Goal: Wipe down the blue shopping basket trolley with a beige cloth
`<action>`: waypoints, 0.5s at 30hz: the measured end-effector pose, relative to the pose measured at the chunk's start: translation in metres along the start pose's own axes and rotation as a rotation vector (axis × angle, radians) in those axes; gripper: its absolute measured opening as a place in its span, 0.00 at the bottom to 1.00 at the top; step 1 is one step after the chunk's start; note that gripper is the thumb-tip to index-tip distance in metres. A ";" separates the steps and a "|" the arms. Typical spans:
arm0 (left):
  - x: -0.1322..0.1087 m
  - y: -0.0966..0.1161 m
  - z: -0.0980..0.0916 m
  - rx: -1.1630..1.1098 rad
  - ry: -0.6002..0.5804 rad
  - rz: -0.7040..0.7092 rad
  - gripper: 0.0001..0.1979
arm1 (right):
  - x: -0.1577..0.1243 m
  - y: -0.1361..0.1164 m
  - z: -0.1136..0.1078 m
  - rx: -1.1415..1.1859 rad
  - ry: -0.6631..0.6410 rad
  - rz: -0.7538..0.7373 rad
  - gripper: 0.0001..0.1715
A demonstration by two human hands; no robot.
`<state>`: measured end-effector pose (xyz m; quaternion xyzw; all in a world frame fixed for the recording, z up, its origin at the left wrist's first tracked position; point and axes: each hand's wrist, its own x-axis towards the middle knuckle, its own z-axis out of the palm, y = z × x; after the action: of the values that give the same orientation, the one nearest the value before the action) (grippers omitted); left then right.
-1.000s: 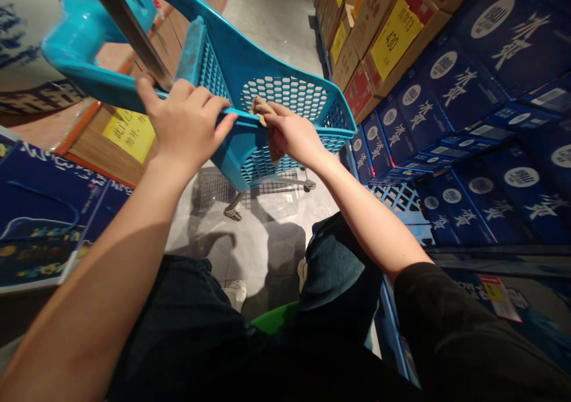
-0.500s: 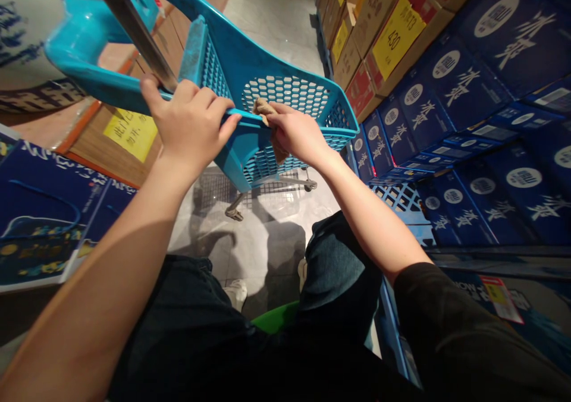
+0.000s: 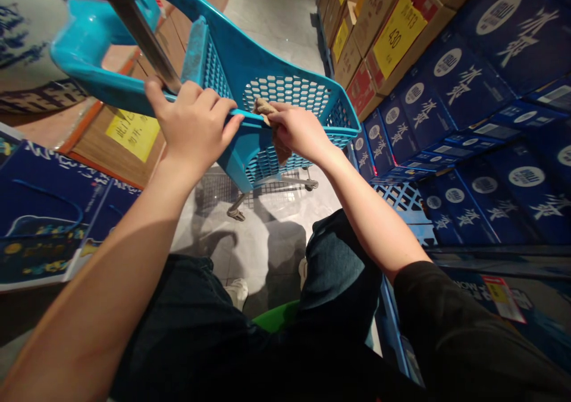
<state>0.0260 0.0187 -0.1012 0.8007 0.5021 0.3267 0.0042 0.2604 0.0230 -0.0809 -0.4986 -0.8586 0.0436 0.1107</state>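
Note:
A blue plastic shopping cart (image 3: 285, 66) with honeycomb-holed walls stands tilted in front of me. My left hand (image 3: 191, 119) is wrapped over its near rim, close to a grey metal tube (image 3: 154, 48), thumb pointing right. Farther along the same rim, my right hand (image 3: 303, 131) pinches a brown cloth (image 3: 282, 150) folded over the edge. Part of the cloth hangs down the cart's outer side, and its upper end shows above the rim. My right fingertips are partly hidden behind the hand.
Stacked blue cartons (image 3: 446, 104) line the right side, with brown boxes (image 3: 357, 51) behind them. At left are a wooden cabinet (image 3: 96, 137) with a yellow notice and blue gift bags (image 3: 49, 212). A green stool-like object (image 3: 276, 317) is under me.
The view has shifted very slightly, and the cart appears a little to the right. Both hands keep their places on the rim, the right still on the cloth.

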 end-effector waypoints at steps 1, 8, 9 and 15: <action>0.000 0.000 0.000 0.001 -0.001 -0.003 0.24 | -0.001 0.003 -0.002 -0.006 0.001 0.028 0.21; 0.000 0.007 -0.002 0.020 -0.046 -0.029 0.26 | -0.006 0.050 0.008 -0.010 0.090 0.182 0.18; 0.000 0.007 -0.003 0.021 -0.044 -0.030 0.25 | -0.006 0.045 0.009 -0.007 0.095 0.158 0.19; 0.001 0.004 -0.003 0.035 -0.031 -0.033 0.24 | -0.005 0.001 -0.001 0.004 0.026 0.035 0.22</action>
<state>0.0277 0.0164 -0.0973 0.7973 0.5205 0.3056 0.0033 0.2635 0.0190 -0.0809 -0.5137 -0.8482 0.0407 0.1222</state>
